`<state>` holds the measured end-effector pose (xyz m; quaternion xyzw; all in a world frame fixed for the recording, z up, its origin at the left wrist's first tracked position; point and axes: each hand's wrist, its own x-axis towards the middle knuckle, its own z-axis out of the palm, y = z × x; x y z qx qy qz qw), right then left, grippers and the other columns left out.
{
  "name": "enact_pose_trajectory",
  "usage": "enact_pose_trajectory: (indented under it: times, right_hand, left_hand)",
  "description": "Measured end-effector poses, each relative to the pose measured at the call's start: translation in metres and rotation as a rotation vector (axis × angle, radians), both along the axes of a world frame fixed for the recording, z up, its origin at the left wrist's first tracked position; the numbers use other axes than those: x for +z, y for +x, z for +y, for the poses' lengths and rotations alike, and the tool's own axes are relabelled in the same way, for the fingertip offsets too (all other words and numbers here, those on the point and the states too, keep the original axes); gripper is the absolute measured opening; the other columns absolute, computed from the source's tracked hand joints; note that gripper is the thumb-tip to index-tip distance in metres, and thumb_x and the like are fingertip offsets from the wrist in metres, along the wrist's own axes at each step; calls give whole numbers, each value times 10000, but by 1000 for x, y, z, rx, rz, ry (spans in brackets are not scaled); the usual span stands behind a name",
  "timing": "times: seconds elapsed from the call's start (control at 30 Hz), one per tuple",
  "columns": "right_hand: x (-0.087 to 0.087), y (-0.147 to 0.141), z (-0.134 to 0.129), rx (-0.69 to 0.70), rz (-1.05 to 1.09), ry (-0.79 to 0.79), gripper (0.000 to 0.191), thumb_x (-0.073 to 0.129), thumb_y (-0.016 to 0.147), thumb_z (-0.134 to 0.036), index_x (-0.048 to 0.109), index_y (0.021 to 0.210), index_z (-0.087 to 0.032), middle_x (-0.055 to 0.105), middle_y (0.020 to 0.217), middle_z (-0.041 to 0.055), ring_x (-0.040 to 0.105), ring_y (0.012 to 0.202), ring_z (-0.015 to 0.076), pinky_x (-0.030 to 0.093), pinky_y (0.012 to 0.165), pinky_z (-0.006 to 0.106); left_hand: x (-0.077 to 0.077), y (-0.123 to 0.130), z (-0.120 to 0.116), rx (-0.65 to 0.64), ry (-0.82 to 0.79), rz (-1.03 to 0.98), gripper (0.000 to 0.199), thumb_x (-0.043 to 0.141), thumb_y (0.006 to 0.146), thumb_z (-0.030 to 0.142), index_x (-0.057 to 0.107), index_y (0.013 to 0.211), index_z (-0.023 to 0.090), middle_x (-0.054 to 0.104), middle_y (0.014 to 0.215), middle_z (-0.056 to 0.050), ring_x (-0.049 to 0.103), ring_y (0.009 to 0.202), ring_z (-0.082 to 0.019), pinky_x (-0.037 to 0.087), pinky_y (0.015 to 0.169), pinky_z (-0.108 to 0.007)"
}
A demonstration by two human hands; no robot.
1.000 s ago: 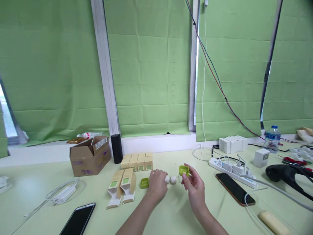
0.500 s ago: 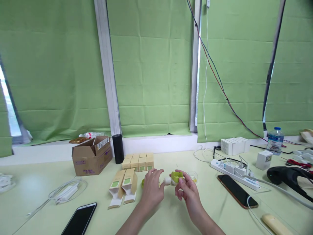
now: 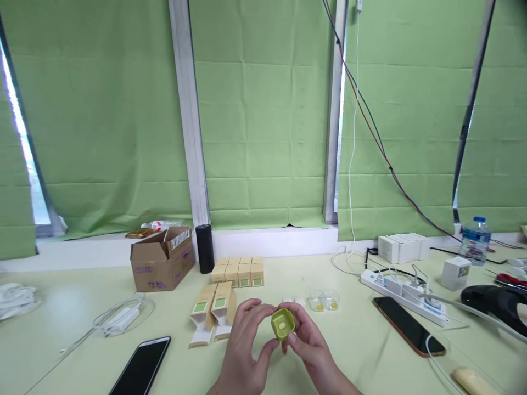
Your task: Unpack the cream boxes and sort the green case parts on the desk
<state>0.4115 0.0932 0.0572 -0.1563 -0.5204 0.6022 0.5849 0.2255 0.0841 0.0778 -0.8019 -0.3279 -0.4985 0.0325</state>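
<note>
Holding a small olive-green cup (image 3: 283,315) above the pale table (image 3: 173,318), two bare hands meet just in front of the person. The right hand (image 3: 310,340) pinches the cup's right side between thumb and fingers; the left hand (image 3: 248,348) is curved, fingertips at the left edge, though how firmly it grips cannot be told. The cup's open mouth faces the viewer, showing a pale spot on its floor. Beyond the right hand stand two clear cups (image 3: 315,296), side by side, each with something yellow low inside. To the left, two tan cartons (image 3: 205,298) lie with end flaps open, near a cluster of similar small boxes (image 3: 239,270). Farther back, a brown cardboard box (image 3: 154,272) has raised flaps, its contents hidden.
</note>
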Motion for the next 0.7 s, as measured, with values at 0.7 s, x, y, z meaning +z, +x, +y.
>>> enact_pose_trajectory:
  times: [0.7]
  right_hand:
    - [-16,4,-15,-417,-465,434,569,587,987,-226,451,1524,-358,534,1517,113,563,1340,333,606,994,483]
  left_hand:
    - [-14,1,2,-8,-342,-429,346,685,931,419,669,1232,249,709,1251,-131,694,1161,-290,595,988,-445]
